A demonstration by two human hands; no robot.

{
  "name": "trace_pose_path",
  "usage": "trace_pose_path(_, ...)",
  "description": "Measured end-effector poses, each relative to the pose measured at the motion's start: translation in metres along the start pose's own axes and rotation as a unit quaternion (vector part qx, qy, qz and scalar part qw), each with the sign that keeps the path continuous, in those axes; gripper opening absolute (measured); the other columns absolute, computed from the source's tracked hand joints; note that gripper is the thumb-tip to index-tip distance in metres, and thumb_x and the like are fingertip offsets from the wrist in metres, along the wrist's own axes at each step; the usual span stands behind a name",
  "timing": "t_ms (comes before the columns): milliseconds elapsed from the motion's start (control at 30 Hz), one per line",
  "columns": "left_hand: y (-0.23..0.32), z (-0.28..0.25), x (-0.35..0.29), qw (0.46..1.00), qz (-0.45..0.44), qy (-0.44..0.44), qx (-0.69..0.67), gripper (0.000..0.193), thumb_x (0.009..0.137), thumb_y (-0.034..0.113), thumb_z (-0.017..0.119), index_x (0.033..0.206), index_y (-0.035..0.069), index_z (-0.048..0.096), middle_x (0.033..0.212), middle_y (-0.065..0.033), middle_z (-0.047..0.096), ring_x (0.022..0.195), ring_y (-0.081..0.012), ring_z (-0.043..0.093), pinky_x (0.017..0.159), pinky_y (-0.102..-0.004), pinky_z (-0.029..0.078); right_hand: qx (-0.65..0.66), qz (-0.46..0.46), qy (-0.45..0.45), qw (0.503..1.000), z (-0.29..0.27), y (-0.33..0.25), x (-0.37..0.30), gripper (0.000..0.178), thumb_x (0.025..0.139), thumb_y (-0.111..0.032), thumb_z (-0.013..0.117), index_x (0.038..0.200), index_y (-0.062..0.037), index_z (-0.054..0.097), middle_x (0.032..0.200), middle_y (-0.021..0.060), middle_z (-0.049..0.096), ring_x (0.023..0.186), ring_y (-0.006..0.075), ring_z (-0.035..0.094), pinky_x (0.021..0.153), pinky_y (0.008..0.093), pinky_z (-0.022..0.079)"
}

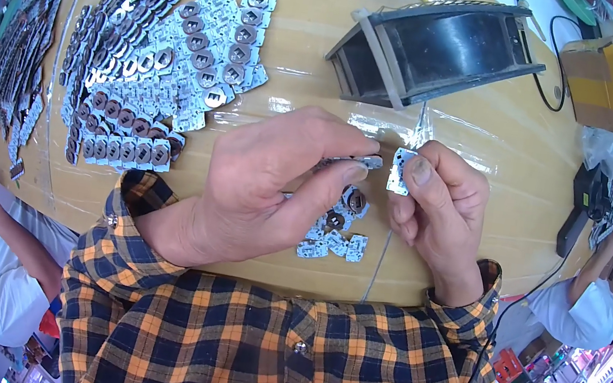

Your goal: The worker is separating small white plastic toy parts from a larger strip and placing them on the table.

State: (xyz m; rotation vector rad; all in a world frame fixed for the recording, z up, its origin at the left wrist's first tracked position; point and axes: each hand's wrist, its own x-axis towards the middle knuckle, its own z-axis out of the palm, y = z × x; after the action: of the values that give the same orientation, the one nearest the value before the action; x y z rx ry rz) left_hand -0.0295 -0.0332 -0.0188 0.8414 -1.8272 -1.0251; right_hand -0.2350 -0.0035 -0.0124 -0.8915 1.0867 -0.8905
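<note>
My left hand (269, 178) is closed, its thumb and fingers pinching a narrow strip of small circuit boards (365, 161) seen nearly edge-on; most of that strip is hidden by the hand. Just to its right, a single small light-blue circuit board (398, 175) is held upright between the thumb and fingers of my right hand (443, 208). The two pieces are apart. Below my hands, several loose circuit boards (334, 243) lie in a small pile on the table, some bearing round dark parts.
Many circuit board strips (126, 153) with round battery holders cover the table's left side. More strips (21, 62) are stacked at the far left. A black-sided frame (454, 51) stands ahead; a cardboard box (596, 84) is far right. Other people work at both sides.
</note>
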Motion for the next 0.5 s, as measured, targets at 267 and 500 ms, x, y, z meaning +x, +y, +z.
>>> trace_pose_path(267, -0.003, 0.003, -0.003, 0.998, 0.052, 0.007, 0.025, 0.021, 0.079, -0.007, 0.068, 0.1, -0.003, 0.065, 0.085, -0.0142, 0.068, 0.071, -0.022, 0.066, 0.06, -0.027, 0.05, -0.036, -0.009, 0.01, 0.999, 0.005, 0.001, 0.001, 0.029, 0.101, -0.02, 0.05, 0.078, -0.0023, 0.05, 0.057, 0.0013, 0.05, 0.041, 0.0044, 0.039, 0.039, 0.0203, 0.031)
trace_pose_path(500, -0.008, 0.011, -0.007, 0.997, 0.062, 0.045, 0.022, 0.023, 0.078, -0.008, 0.068, 0.1, -0.003, 0.064, 0.083, -0.0137, 0.066, 0.066, -0.0219, 0.063, 0.056, -0.0281, 0.048, -0.076, -0.029, -0.012, 0.997, 0.0, 0.005, -0.003, 0.028, 0.101, -0.02, 0.05, 0.08, -0.0013, 0.051, 0.058, 0.0015, 0.05, 0.042, 0.0044, 0.04, 0.039, 0.0204, 0.032)
